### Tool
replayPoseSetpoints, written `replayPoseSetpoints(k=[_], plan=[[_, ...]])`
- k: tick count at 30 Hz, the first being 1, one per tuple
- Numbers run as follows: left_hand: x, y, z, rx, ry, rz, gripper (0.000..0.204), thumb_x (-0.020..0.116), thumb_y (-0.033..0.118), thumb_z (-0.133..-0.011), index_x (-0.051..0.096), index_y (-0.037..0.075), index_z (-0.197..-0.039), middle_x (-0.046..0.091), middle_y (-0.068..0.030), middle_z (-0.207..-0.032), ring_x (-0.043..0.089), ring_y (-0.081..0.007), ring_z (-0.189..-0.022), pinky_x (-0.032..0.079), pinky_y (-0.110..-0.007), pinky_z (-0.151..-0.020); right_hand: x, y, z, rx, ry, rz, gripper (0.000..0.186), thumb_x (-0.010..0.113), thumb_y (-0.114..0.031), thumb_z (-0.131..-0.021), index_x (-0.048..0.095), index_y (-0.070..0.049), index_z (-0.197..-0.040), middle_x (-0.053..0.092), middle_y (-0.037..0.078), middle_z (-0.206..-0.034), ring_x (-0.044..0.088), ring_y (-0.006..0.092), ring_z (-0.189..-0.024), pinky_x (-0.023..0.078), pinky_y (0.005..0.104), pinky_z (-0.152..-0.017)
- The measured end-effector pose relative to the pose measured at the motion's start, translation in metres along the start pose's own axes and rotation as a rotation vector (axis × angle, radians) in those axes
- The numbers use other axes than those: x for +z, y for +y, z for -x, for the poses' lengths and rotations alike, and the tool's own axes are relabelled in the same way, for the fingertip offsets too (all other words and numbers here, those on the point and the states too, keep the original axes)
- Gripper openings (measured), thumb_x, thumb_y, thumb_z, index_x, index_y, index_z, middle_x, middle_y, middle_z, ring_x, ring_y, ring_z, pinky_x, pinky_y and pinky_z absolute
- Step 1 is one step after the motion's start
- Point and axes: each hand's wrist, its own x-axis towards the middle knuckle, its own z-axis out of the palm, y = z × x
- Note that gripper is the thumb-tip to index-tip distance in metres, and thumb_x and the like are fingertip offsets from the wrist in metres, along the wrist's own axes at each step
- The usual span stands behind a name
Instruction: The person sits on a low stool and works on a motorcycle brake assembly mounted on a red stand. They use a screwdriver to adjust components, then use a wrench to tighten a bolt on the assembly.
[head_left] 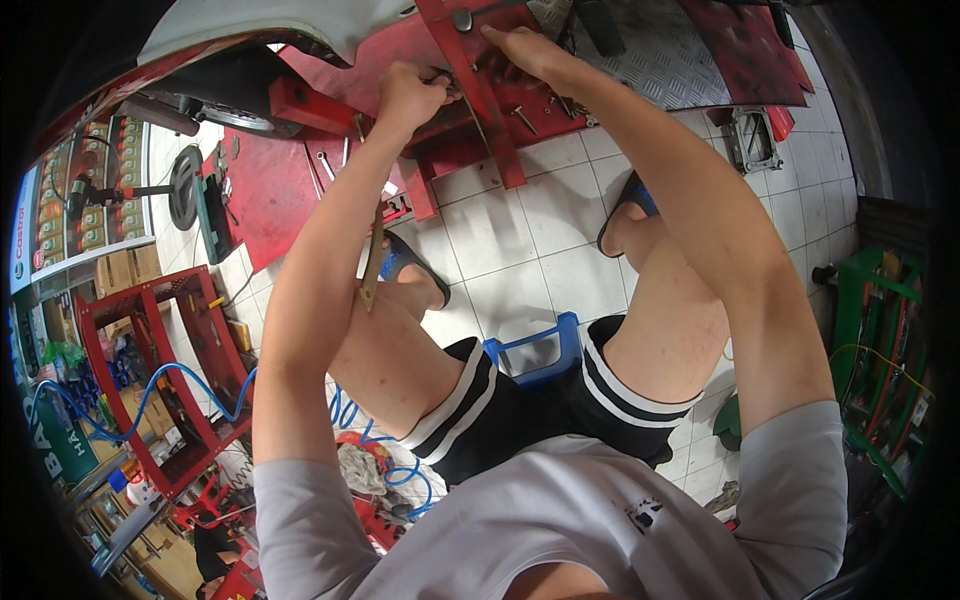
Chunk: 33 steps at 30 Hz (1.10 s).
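Note:
My left hand [408, 98] is closed, its fingers pinched around a small dark part left of a red metal bar [468, 85]. What exactly it grips is hidden by the fingers. On the bar's other side my right hand [525, 52] reaches over the red platform [385, 45]. One of its digits stretches toward the bar; the others are mostly hidden underneath, and I see nothing held. A round-headed metal tool [462, 20] lies just beyond that fingertip. Below the right hand, a bolt [525, 120] and several small metal parts rest on the red surface.
Wrenches [324, 163] lie on the red platform at left. A vehicle's pale body panel [260, 30] overhangs the far left. Between my legs is a blue stool [540, 350]. A blue air hose [190, 370] coils past a red metal frame [150, 385]; a green rack [880, 340] stands right.

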Motion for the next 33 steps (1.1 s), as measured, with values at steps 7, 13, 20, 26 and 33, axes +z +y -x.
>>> replayPoseSetpoints(k=[7,13,20,26,33], plan=[[-0.001,-0.008,-0.005,0.009,0.000,-0.024,0.013,0.062,-0.002,-0.082,0.068,-0.013,-0.086,0.070,-0.0155,-0.077,0.071,-0.0200,-0.069,0.059,-0.028,-0.062,0.001,0.005,-0.009,0.043,-0.014,0.044,0.061,0.039,-0.054,-0.094,0.071,-0.002,-0.087,0.067,0.010,-0.075,0.062,0.0168,-0.062,0.047,0.0319,-0.051],[-0.002,-0.004,-0.001,0.007,0.000,0.007,0.013,0.061,-0.002,-0.084,0.067,-0.013,-0.087,0.070,-0.0167,-0.079,0.071,-0.0214,-0.070,0.059,-0.027,-0.063,-0.002,-0.002,0.001,0.020,-0.056,0.042,0.057,0.044,-0.054,-0.091,0.070,-0.003,-0.090,0.068,0.008,-0.078,0.063,0.0168,-0.068,0.047,0.0315,-0.055],[-0.007,-0.007,0.000,-0.023,-0.040,0.118,0.013,0.058,-0.006,-0.086,0.065,-0.016,-0.090,0.070,-0.0185,-0.081,0.071,-0.0228,-0.073,0.059,-0.027,-0.065,0.000,0.000,-0.003,0.034,-0.092,0.039,0.041,0.057,-0.043,-0.086,0.072,-0.005,-0.090,0.070,0.005,-0.082,0.065,0.0162,-0.072,0.051,0.0322,-0.066],[-0.005,-0.005,-0.005,0.001,-0.068,0.024,0.013,0.060,-0.005,-0.084,0.068,-0.011,-0.093,0.071,-0.0158,-0.080,0.072,-0.0196,-0.075,0.058,-0.026,-0.063,0.000,0.029,-0.020,-0.445,-0.038,0.280,0.029,0.065,-0.029,-0.082,0.070,-0.006,-0.099,0.070,0.009,-0.084,0.067,0.0180,-0.073,0.053,0.0309,-0.072],[-0.012,-0.012,-0.006,0.203,0.004,-0.272,0.014,0.067,0.003,-0.079,0.071,-0.004,-0.090,0.071,-0.0134,-0.076,0.071,-0.0198,-0.069,0.056,-0.030,-0.066,0.014,0.023,-0.018,-0.605,0.144,0.452,0.024,0.066,-0.024,-0.081,0.071,-0.008,-0.098,0.071,0.010,-0.086,0.069,0.0203,-0.080,0.054,0.0318,-0.077]])
